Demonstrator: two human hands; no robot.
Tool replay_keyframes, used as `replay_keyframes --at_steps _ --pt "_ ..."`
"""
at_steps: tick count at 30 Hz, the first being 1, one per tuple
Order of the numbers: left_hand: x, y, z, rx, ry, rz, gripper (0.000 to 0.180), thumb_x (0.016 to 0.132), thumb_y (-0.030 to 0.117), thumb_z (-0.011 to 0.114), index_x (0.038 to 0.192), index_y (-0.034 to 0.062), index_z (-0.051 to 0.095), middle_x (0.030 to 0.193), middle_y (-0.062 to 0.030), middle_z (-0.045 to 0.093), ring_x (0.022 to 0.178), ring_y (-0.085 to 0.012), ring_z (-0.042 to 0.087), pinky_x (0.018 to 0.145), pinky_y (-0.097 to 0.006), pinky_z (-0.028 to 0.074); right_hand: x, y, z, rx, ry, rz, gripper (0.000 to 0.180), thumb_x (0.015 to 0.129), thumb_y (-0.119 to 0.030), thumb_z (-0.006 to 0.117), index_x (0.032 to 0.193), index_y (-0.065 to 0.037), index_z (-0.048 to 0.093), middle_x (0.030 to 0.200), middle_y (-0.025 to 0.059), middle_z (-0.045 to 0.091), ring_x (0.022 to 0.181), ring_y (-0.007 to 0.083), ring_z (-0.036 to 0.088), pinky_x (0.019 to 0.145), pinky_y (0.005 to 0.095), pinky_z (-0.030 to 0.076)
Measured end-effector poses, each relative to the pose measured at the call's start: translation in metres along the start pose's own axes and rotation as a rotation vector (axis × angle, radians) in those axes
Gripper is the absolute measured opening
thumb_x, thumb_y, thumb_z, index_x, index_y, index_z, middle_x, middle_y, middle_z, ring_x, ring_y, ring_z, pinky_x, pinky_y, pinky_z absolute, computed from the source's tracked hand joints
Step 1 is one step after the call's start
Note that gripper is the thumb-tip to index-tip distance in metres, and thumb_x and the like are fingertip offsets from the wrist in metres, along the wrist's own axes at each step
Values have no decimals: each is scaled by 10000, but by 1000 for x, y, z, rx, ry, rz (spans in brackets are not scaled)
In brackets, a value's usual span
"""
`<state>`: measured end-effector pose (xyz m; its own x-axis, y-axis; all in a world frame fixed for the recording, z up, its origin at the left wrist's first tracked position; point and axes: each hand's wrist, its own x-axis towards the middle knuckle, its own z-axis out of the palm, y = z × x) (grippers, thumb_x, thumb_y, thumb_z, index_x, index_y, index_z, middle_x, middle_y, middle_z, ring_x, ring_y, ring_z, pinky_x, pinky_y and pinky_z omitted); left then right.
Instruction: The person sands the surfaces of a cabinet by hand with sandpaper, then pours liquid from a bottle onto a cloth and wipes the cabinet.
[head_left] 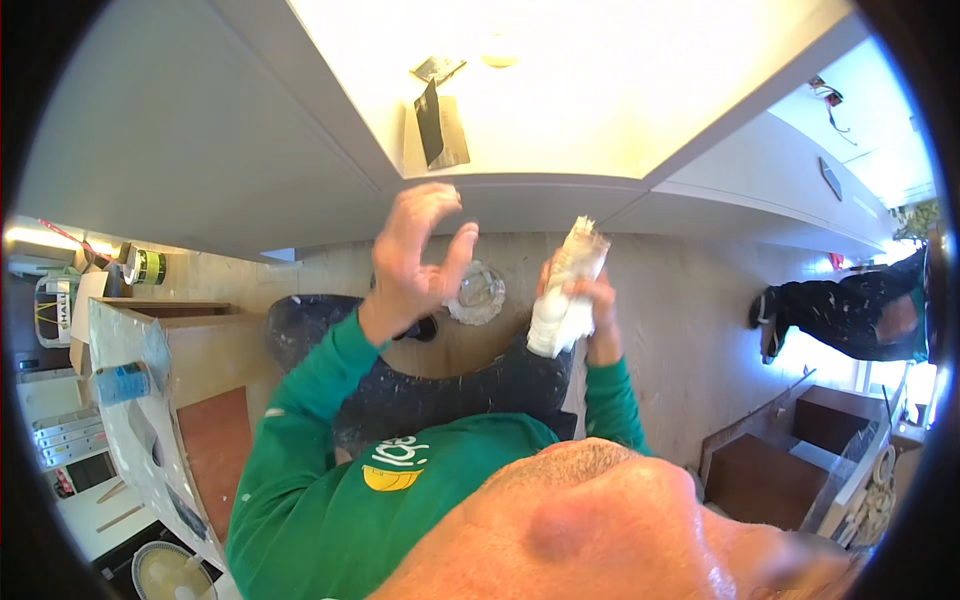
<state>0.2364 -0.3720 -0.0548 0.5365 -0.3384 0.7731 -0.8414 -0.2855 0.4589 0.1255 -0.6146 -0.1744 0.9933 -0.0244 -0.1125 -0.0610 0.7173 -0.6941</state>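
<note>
My right hand (597, 292) is closed around a white, crumpled, roll-shaped bundle (563, 315) with a ragged top end; whether it is paper, cloth or plastic I cannot tell. My left hand (415, 250) is raised, fingers and thumb apart and slightly blurred, with nothing in it. It is near the front edge of a grey-framed, brightly lit white surface (560, 120). Lying there are a folded sheet (449, 133), dark on one face and tan on the other, a smaller dark piece (438, 69) and a round pale thing (499, 50).
Below my hands, a round whitish object (477, 293) rests on the wooden floor (660, 390). At left stands a spattered bench (150, 400) with a blue bottle (121, 382). Another person (850, 310) in dark, spotted clothing is at right, above brown boxes (765, 480).
</note>
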Motion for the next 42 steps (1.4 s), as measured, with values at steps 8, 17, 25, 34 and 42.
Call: replay_keyframes --at_steps 8,17,25,34,42 --pt "58 -78 58 677 -174 -422 990 784 143 721 1560 -140 176 937 -239 689 864 -372 721 754 -429 593 270 -117 109 -1428 -187 -178 410 880 -200 614 1210 29 694 1148 143 696 1032 216 626 899 327 491" --pt "142 -108 44 843 -162 -298 487 780 34 699 1259 -19 627 901 -160 715 849 -328 723 640 -394 578 216 -108 138 -1619 105 -205 502 924 -304 674 1356 -50 651 1084 95 763 978 240 712 871 321 541" --pt "128 -179 118 809 -466 -533 430 774 346 818 1115 113 698 1156 -151 696 1116 -367 616 972 -514 404 -30 -7 -12 -1223 477 2 459 680 -193 737 1101 -9 728 934 183 746 861 281 720 804 400 556" --pt "132 -196 117 517 -298 -657 285 925 339 624 1044 120 763 934 -178 747 915 -352 730 869 -461 560 58 131 -209 -1270 692 207 463 680 -242 767 1047 40 750 930 234 757 849 345 739 766 438 559" --pt "133 -187 107 591 -236 -629 379 787 269 781 1120 104 705 1075 -150 724 1100 -327 642 990 -484 452 74 143 -222 -1038 642 154 472 692 -200 770 1066 83 716 962 214 744 902 338 717 796 443 552"
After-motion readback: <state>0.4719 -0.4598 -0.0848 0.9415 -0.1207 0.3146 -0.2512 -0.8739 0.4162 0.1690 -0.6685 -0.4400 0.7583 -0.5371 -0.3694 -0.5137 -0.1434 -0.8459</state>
